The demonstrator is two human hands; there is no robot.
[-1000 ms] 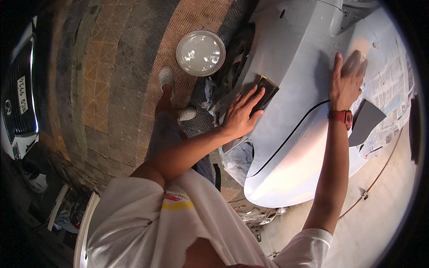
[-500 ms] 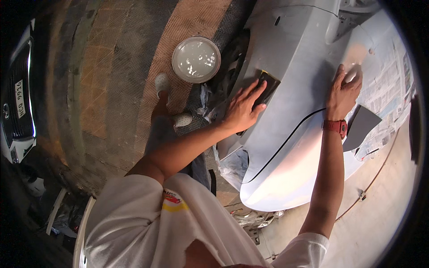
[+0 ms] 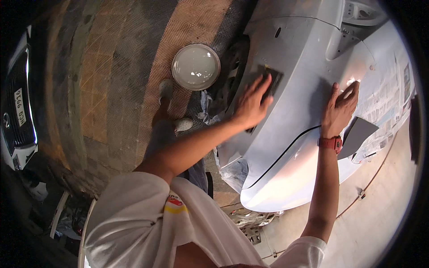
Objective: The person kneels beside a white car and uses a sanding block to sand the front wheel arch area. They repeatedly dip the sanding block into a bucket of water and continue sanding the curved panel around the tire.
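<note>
My left hand (image 3: 254, 106) presses a long dark sanding block (image 3: 278, 78) against the side of a grey primed car body (image 3: 297, 67), just above the wheel. The palm and fingers cover the block's middle; its two ends show beyond them. On the body's upper surface rests my right hand (image 3: 340, 109), its fingers apart and holding nothing. A red watch (image 3: 330, 143) circles that wrist. Beside it lies a loose dark grey sheet (image 3: 359, 136), which looks like sandpaper.
A round tub of cloudy liquid (image 3: 195, 67) stands on the patterned floor left of the wheel (image 3: 239, 67). Newspaper (image 3: 386, 105) covers part of the car at right. Clear plastic (image 3: 234, 173) hangs at the near corner. Another car (image 3: 20, 107) is at far left.
My left hand has slid the sanding block farther away along the car's side. My right hand has shifted slightly nearer and left in the picture. The whole view has moved a little.
</note>
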